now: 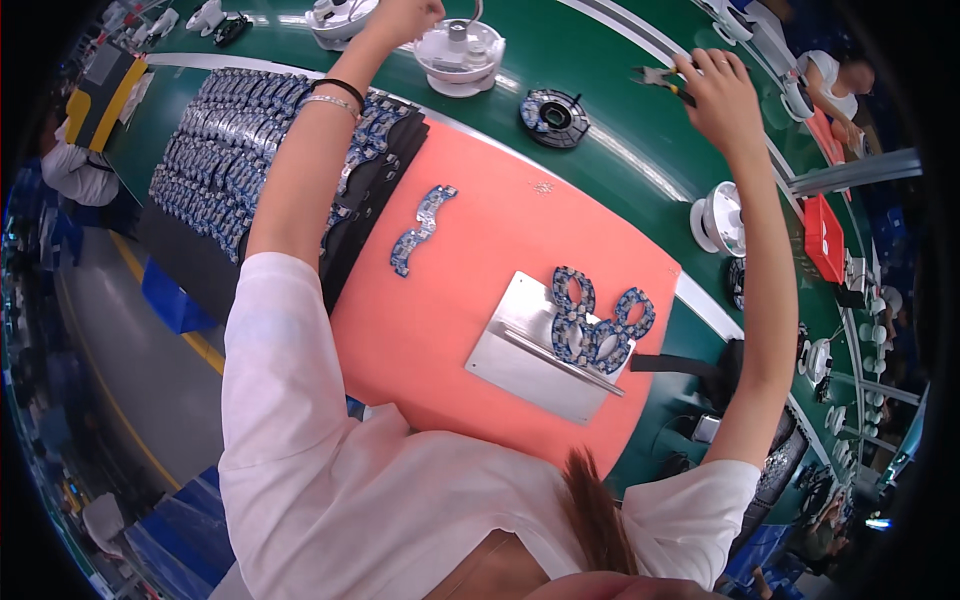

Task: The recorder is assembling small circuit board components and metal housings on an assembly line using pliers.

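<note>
My right hand [722,90] is closed around the handles of small pliers [657,76], their jaws pointing left over the green bench. At the top, my left hand [408,18] is closed, its fingers bunched; what it holds, if anything, cannot be made out. Just beside it stands a round white device with a clear top [458,65]. Between the hands lies a dark round part with a blue circuit board [555,118]. Nearer, several joined ring-shaped blue circuit boards [572,330] rest on a metal plate [535,385] with a raised bar. A curved blue board strip [423,230] lies on the orange-pink mat.
The orange-pink mat [470,215] covers the bench in front of me. Left of it, many blue circuit boards [225,150] sit in rows on stacked black foam. A white round device [720,220] and a red bin [824,238] stand at right. Another person [835,85] sits beyond.
</note>
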Action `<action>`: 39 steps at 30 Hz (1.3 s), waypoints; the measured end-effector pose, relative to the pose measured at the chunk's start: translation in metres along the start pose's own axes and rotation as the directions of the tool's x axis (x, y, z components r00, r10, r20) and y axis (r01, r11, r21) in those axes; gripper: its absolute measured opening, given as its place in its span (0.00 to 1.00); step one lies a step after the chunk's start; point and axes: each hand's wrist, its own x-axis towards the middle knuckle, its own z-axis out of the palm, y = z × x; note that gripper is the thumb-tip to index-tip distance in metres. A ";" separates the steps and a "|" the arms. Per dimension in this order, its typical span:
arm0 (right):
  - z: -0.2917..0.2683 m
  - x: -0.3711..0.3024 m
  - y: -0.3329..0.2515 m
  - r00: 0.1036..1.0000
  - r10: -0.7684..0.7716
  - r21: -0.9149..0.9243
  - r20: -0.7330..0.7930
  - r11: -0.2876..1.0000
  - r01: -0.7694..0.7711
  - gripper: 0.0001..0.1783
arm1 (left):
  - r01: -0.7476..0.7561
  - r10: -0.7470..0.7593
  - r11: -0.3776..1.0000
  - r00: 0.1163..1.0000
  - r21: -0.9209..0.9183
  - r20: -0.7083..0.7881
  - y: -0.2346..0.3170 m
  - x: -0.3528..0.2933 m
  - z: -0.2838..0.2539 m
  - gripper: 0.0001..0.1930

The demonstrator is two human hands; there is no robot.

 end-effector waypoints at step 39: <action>0.009 0.107 -0.066 0.948 0.149 -0.016 0.282 0.988 -0.150 0.18 | -0.300 0.291 0.938 0.954 -0.175 -0.076 0.100 -0.003 -0.059 0.10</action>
